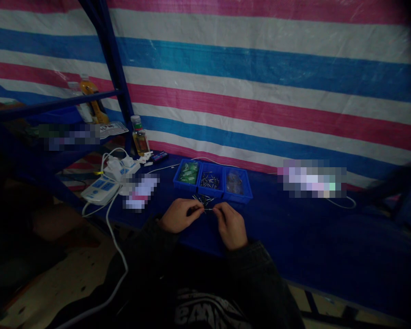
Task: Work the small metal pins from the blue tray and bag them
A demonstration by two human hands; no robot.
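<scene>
My left hand (181, 215) and my right hand (232, 225) meet at the front of the blue table, both closed in a pinch. Between their fingertips they hold a thin, light-coloured pin-like piece (208, 209), one end in each hand; its exact kind is too small to tell. Just beyond the fingers lies a loose pile of small dark metal pins (203, 199). Behind it stand three blue bins in a row. Green packets (188, 173) fill the left bin, similar metal pins (210, 181) the middle one, and small clear pieces (234, 183) the right one.
A power strip (101, 191) with plugs and a white cable (113, 233) is at my left, near a blurred-out phone-like object (141, 192). A bottle (139, 136) stands by the blue metal frame (114, 68). Another blurred object (311, 179) sits at right. Striped sheeting hangs behind.
</scene>
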